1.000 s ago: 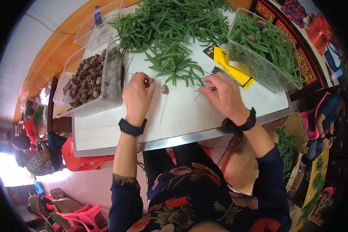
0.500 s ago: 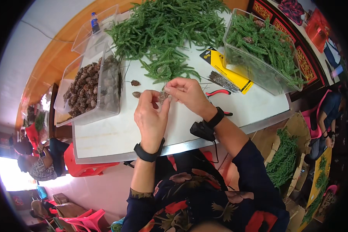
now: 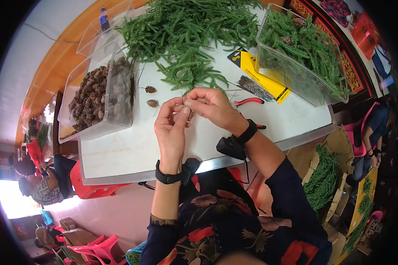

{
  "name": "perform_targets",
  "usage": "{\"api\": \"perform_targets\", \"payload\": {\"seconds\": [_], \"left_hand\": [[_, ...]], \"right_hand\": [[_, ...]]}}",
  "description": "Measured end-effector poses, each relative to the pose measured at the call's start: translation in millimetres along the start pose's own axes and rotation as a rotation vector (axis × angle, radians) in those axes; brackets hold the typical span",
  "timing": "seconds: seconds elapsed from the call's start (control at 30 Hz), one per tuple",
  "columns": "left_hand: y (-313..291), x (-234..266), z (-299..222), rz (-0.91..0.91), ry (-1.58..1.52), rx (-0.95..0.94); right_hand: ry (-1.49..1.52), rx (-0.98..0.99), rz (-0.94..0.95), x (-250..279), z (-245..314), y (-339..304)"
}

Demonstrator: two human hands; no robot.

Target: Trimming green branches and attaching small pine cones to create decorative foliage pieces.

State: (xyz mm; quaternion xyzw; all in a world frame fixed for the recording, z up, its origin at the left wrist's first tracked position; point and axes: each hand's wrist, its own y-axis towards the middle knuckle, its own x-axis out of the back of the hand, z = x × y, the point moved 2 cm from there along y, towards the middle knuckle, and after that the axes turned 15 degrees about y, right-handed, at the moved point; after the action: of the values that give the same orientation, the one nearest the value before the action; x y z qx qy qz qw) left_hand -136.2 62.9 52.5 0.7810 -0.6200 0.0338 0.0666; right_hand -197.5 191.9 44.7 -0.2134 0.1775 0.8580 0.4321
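Observation:
Over the white table, my left hand (image 3: 172, 128) pinches a small brown pine cone (image 3: 190, 115), mostly hidden behind the fingers. My right hand (image 3: 213, 108) meets it there, thumb and forefinger pressed together at the cone's upper end. A thin dark strand, seemingly wire, shows between the fingertips. Two loose pine cones, one darker (image 3: 151, 89) and one paler (image 3: 152, 103), lie left of my hands with thin wires by them. Pliers (image 3: 249, 101) with red and black handles lie partly under my right wrist. Just beyond my fingers are green artificial sprigs (image 3: 188, 75).
A clear bin (image 3: 119, 121) of pine cones stands left; another clear bin (image 3: 292, 79) holds sprigs and cones at right. A bundle of wires (image 3: 255, 89) rests against a yellow-black package (image 3: 269, 84). A cardboard box (image 3: 340, 176) of greenery sits below right. Other people sit farther off.
My left hand has turned a little and its fingers have closed in around the cone. My fingertips are nearer together, hiding more of it. The view has shifted slightly.

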Motion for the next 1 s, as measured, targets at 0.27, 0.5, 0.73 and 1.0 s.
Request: {"api": "perform_targets", "payload": {"seconds": [0.27,0.5,0.73,1.0], "left_hand": [[22,10,-26,0.063,0.437,-0.072],[94,-5,-28,0.008,1.329,-0.425],[101,26,-13,0.158,0.661,-0.224],[81,42,6,0.203,-0.322,-0.231]], "right_hand": [[-0.029,0.030,-0.067,22,19,-3],[0.258,0.125,-0.146,27,40,-3],[0.362,0.169,-0.138,42,40,-5],[0.215,-0.020,-0.229,5,30,25]]}}
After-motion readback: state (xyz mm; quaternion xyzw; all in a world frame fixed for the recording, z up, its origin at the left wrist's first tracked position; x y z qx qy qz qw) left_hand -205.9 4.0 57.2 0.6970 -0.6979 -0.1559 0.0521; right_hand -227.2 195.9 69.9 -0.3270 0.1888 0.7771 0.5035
